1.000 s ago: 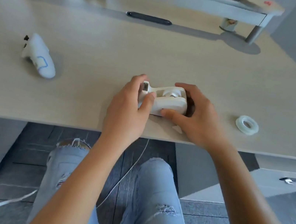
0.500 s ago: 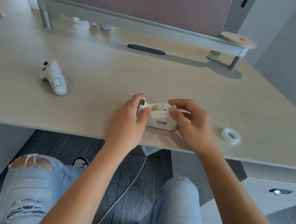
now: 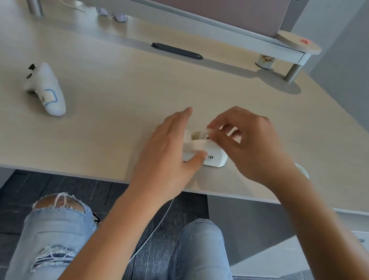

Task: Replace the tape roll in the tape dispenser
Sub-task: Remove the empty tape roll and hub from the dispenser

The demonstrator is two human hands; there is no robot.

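A white tape dispenser point(image 3: 215, 155) stands near the front edge of the light wooden desk point(image 3: 119, 86). My left hand point(image 3: 167, 151) grips its left end, thumb on the front face and fingers behind. My right hand point(image 3: 248, 145) hovers over its top and pinches the old tape roll point(image 3: 205, 133), which sticks up out of the dispenser's well. A second clear tape roll point(image 3: 303, 169) lies on the desk to the right, mostly hidden behind my right wrist.
A white handheld controller point(image 3: 45, 90) lies on the desk at the left. At the back are a raised shelf point(image 3: 165, 11) on metal legs, a dark cable slot point(image 3: 177, 51) and a small printed cup point(image 3: 264, 61). A grey wall closes the right side.
My right hand has closed its fingertips on the roll and raised it partly out of the dispenser. My left hand has slid further around the dispenser's left end. The camera has shifted.
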